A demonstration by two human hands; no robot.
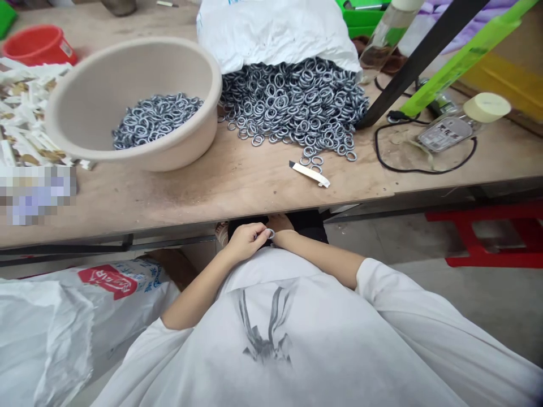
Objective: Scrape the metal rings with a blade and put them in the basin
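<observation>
My left hand (248,242) is over my lap, just below the table edge. Its thumb and fingers are pinched on a small grey ring (270,233). My right hand (283,237) lies close beside the ring, bent at the wrist. Its fingers are hidden, so I cannot make out what they hold. On the table in front, a large heap of grey rings (292,107) spills from a white sack (275,34). More such rings (156,118) lie in a beige basin (207,130). A cutter-like strip with a dark tip (309,173) rests near the table edge.
White and brown pieces (25,113) are piled at the left, by a red bowl (38,45). To the right are a black cord (407,169), a bottle with a cream cap (449,133) and a green post (462,62). A red stool (487,260) and a white bag (106,305) flank me.
</observation>
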